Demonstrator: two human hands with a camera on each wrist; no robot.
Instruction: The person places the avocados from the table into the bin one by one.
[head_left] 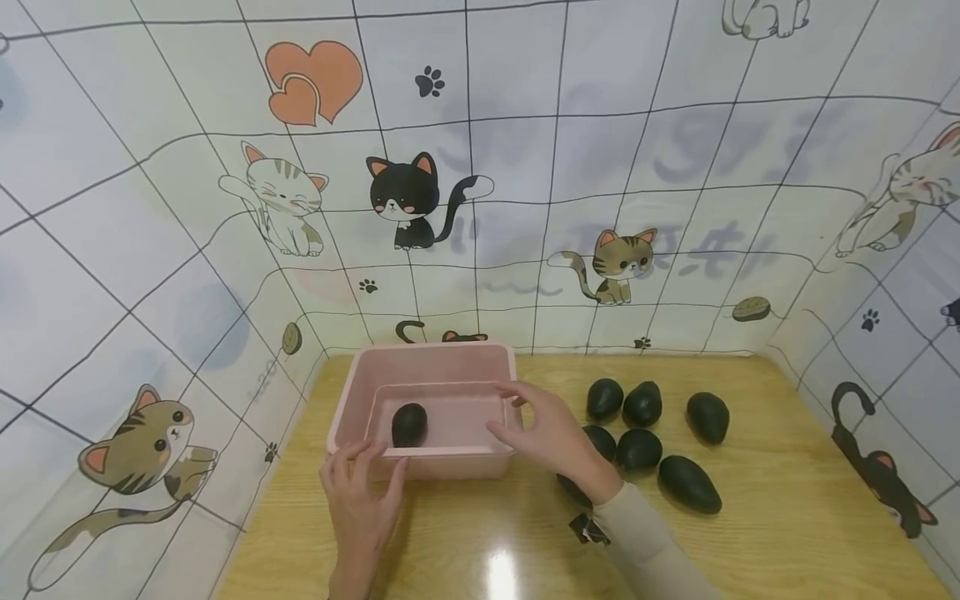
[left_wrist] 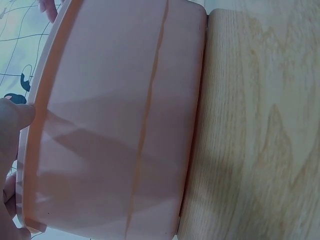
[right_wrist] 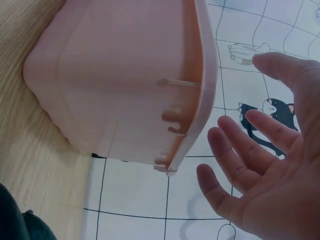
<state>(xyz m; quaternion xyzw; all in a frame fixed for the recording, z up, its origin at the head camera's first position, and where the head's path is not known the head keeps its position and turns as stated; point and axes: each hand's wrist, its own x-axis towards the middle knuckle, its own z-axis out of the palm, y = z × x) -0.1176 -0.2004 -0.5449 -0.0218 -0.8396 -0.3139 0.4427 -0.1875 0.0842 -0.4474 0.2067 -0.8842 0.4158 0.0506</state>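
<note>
A pink plastic bin (head_left: pixel 438 463) stands on the wooden table with one dark green avocado (head_left: pixel 409 425) lying inside, toward the left. My left hand (head_left: pixel 360 500) rests at the bin's near left corner, fingertips on the rim and thumb spread apart along the front. In the left wrist view the thumb (left_wrist: pixel 17 115) touches the rim. Over the bin's right rim is my right hand (head_left: pixel 551 429), fingers spread and holding nothing. The right wrist view shows its fingers (right_wrist: pixel 235 160) loosely extended beside the rim. Several more avocados (head_left: pixel 638 451) lie to the right, some partly hidden by that hand.
The wooden table (head_left: pixel 787 517) runs up to walls covered in cat-print sheeting (head_left: pixel 517 167) at the back and both sides. A small black item (head_left: pixel 588 529) shows beside the right sleeve (head_left: pixel 648 533).
</note>
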